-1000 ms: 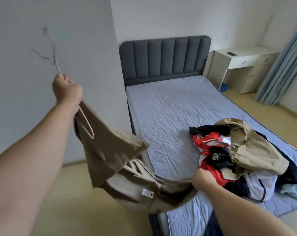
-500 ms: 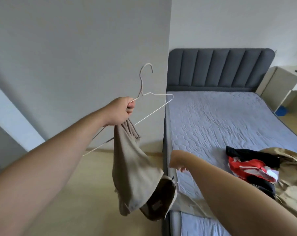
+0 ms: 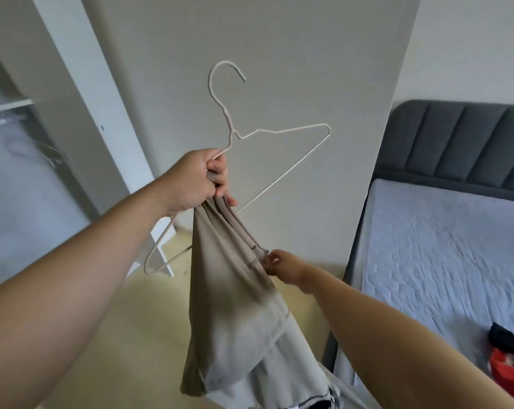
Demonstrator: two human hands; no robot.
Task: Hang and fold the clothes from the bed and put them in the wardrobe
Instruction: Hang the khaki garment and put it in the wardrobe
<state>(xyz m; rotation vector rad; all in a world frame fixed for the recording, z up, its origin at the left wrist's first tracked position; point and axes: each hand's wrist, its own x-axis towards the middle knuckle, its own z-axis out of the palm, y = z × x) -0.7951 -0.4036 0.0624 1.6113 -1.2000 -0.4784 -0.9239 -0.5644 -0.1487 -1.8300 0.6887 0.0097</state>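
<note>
The long beige cloth garment is hanging in mid-air over the pale wooden floor, just off the side edge of the bed, in front of a plain grey wall panel. Its top is being bunched into the person's left hand, and the rest is dropping straight down in loose folds, the lower end running out of sight.

That left hand is closing in a full fist, gripping the gathered cloth together with the thin pale wire hanger. The hanger is tilting, its hook pointing up and one shoulder sticking out toward the bed while the other slants down behind the forearm.

The right hand is reaching in lower down, its fingers curling in and pinching a narrow fold at the garment's bed-side edge.

Beside them the light blue-grey quilted mattress is lying bare along its near side edge, with the dark grey padded headboard standing at its far end. A red and black heap of clothes is sitting on the mattress well away from the headboard, partly cut off from view.

Off to the other side the white wardrobe is standing open, and something like a hanger inside is showing only as a blur.
</note>
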